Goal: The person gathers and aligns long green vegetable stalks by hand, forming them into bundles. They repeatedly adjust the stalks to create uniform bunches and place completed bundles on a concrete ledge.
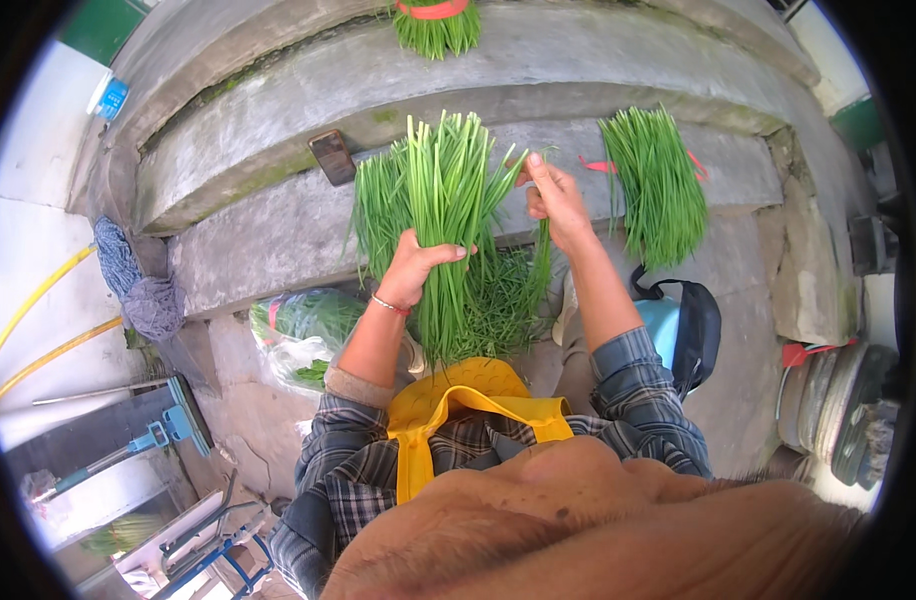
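My left hand [416,270] is wrapped round a thick bunch of green garlic chives [446,190], its pale cut ends pointing away from me. At the right edge of that bunch, my right hand [560,202] has thumb and forefinger pinched on a few chive stalks [508,182]. More chives [374,210] lie on the concrete step behind the held bunch, on its left. Loose, tangled chive leaves [508,300] are heaped below my hands, between my legs. To the right, another chive bundle [663,190] rests on the step over a red strip.
A phone [332,157] lies on the step. One red-banded chive bundle [436,30] sits on a higher step. Beside my legs are a plastic bag of greens [303,330] and a black-and-blue bag [690,335]. A blue squeegee [183,415] and grey cloths [150,300] are leftward.
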Demonstrator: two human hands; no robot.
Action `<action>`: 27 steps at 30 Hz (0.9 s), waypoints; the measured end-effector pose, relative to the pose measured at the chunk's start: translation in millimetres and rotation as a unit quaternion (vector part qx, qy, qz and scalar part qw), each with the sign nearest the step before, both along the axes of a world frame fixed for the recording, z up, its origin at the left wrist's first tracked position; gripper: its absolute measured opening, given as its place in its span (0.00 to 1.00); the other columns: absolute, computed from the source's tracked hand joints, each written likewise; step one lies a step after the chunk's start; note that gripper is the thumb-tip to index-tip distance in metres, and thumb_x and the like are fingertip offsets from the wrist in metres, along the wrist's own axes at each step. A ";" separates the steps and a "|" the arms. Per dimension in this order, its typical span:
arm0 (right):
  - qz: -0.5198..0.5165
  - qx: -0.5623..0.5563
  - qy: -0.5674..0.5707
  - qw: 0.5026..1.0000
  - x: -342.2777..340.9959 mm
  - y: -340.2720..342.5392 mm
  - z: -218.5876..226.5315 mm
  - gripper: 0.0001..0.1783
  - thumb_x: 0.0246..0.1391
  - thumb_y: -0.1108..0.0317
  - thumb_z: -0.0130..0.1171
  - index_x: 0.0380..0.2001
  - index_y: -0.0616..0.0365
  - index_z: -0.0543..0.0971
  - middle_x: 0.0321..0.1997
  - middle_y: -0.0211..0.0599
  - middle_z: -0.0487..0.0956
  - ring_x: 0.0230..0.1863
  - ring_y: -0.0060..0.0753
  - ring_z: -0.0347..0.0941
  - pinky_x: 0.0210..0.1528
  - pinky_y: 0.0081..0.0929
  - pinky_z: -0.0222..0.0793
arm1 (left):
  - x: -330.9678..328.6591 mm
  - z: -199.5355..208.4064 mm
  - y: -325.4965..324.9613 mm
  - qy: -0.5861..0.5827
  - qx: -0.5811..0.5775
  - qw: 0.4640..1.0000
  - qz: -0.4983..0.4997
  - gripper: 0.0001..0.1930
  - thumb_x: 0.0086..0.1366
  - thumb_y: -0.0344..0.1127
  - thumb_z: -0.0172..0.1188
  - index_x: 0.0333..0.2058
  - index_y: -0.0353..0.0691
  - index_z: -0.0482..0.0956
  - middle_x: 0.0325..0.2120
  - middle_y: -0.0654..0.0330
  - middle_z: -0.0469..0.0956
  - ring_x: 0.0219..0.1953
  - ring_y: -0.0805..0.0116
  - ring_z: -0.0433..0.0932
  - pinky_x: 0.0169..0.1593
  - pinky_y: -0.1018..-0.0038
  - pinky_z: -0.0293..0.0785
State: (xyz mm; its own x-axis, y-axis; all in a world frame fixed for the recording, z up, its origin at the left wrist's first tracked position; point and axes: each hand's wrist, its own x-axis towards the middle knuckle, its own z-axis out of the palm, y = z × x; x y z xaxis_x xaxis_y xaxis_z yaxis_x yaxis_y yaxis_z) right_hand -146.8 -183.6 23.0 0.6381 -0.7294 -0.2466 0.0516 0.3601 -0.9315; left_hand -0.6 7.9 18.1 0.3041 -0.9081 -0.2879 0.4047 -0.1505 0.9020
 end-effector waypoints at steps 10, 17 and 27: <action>0.055 0.007 -0.028 0.998 -5.0 -1.2 2.6 0.10 0.58 0.61 0.63 0.31 0.57 0.80 0.17 0.14 0.60 0.17 0.10 0.49 0.20 0.16 0.44 | 2.1 1.2 1.3 0.031 -0.020 0.999 0.004 0.20 0.54 0.26 0.60 0.48 0.30 0.75 0.35 0.51 0.82 0.30 0.67 0.80 0.36 0.72 0.79; 0.044 -0.005 -0.061 0.997 -3.8 -1.4 -1.1 0.12 0.62 0.62 0.59 0.39 0.60 0.80 0.19 0.15 0.62 0.18 0.10 0.50 0.21 0.16 0.47 | -0.1 4.7 2.6 0.045 -0.034 0.998 0.042 0.20 0.54 0.27 0.60 0.47 0.30 0.76 0.38 0.51 0.82 0.32 0.66 0.81 0.38 0.71 0.79; 0.068 0.025 -0.243 0.967 -10.4 -7.0 2.9 0.11 0.65 0.64 0.54 0.42 0.61 0.77 0.40 0.30 0.75 0.33 0.17 0.65 0.33 0.20 0.62 | 6.4 4.6 5.2 0.177 -0.083 0.979 0.059 0.23 0.55 0.30 0.61 0.51 0.32 0.72 0.42 0.51 0.79 0.43 0.60 0.79 0.41 0.66 0.81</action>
